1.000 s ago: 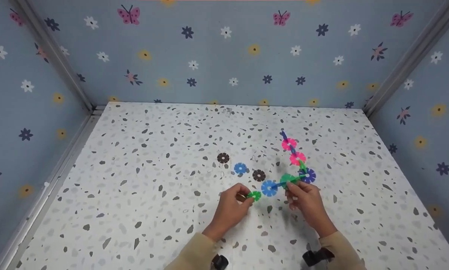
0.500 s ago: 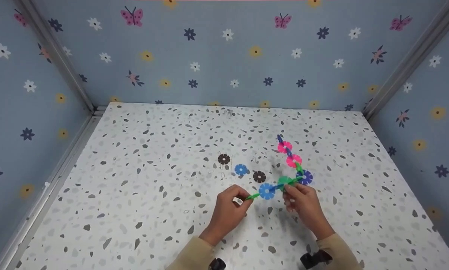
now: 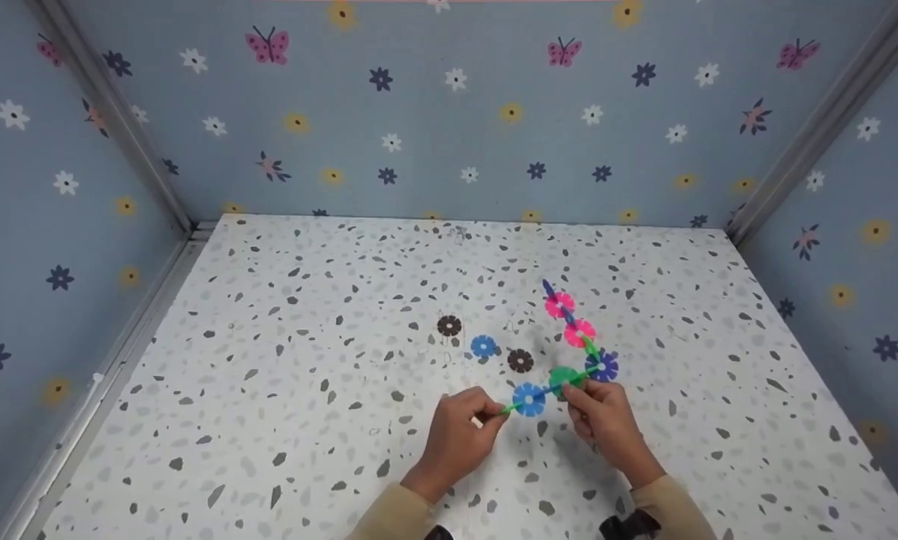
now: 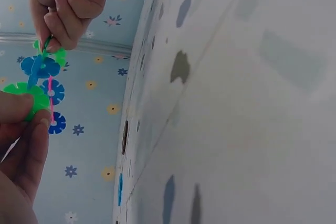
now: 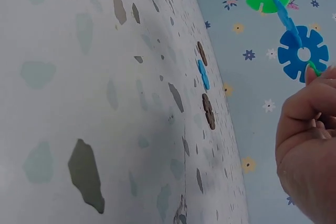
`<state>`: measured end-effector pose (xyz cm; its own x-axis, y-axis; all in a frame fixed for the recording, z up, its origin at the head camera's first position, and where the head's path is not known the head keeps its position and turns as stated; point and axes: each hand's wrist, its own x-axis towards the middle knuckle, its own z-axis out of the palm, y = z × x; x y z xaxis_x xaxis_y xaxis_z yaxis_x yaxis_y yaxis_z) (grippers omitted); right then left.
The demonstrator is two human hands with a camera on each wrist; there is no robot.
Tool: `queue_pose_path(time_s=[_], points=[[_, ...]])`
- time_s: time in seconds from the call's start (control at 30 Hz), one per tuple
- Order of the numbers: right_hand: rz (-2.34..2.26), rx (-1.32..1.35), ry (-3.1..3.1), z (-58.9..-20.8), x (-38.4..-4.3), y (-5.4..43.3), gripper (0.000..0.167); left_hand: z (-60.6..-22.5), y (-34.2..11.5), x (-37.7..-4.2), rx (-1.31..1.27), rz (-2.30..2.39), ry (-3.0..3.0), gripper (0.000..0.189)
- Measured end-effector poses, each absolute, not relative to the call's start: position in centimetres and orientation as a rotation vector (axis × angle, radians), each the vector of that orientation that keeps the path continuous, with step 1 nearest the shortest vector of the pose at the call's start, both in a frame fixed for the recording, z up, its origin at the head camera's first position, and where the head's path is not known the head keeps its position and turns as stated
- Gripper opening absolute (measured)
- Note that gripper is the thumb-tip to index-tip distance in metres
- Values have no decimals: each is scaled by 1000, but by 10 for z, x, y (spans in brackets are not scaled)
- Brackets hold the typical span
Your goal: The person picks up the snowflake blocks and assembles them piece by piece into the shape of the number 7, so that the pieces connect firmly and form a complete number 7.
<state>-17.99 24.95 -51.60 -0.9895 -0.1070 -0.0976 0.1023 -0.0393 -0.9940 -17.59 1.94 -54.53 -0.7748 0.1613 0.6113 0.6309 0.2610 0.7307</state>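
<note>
In the head view, my left hand [image 3: 460, 439] pinches a small green notched disc [image 4: 34, 100] between thumb and fingers. This disc meets the left edge of a light blue notched disc [image 3: 529, 400]; how deeply their slots engage I cannot tell. My right hand [image 3: 614, 427] pinches the chain at a green disc [image 3: 563, 381], with a darker blue disc [image 5: 303, 53] between it and the light blue one. Beyond the right hand, the chain bends at a purple-blue disc [image 3: 603, 366] and runs away through pink discs [image 3: 579, 333] to a dark blue end disc [image 3: 548, 288].
Three loose discs lie on the speckled white tabletop [image 3: 306, 375]: a dark brown one [image 3: 449, 325], a blue one [image 3: 483, 346] and another dark brown one [image 3: 521, 361]. Blue flower-patterned panels [image 3: 433, 105] enclose the back and sides.
The left hand's green disc has turned edge-on and come against the light blue disc. The chain and right hand have shifted slightly left and toward me, while the head view has tilted a little.
</note>
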Motion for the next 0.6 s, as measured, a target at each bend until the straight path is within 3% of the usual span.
queue_pose_path(time_s=[0.3,0.6], points=[[-2130,-65,2104,-513,-184,250,29,-545,28,-179,-743,-1644,-2091,24],[-2085,-60,2136,-519,-184,255,36,-525,29,-175,-502,-1971,-2211,17]])
